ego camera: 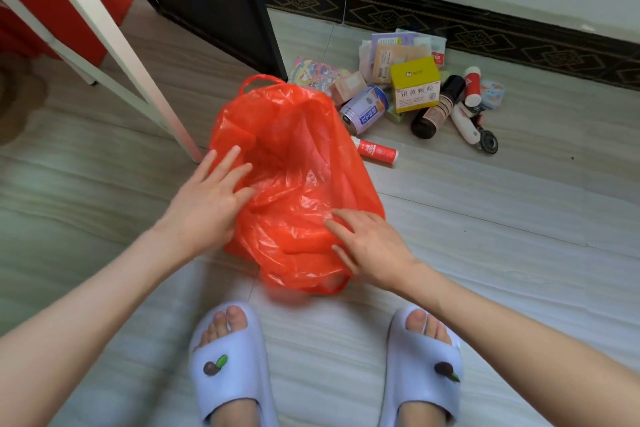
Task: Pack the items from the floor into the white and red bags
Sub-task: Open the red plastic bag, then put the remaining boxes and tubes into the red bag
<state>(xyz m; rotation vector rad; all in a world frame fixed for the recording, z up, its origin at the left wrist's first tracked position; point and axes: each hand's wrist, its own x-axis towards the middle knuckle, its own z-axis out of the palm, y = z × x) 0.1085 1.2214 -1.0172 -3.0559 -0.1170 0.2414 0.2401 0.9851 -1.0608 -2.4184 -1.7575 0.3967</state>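
Observation:
A red plastic bag lies crumpled and spread wide on the floor in front of me. My left hand rests flat on its left edge with fingers apart. My right hand presses on its lower right edge, fingers spread too. Neither hand grips anything. Behind the bag lies a pile of items: a blue-and-white can, a yellow box, a dark bottle, a red-and-white tube, a red-capped bottle and several flat packets. No white bag is in view.
A white table leg slants down just left of the bag. A dark door and patterned skirting line the back. My feet in pale blue slippers stand close below the bag.

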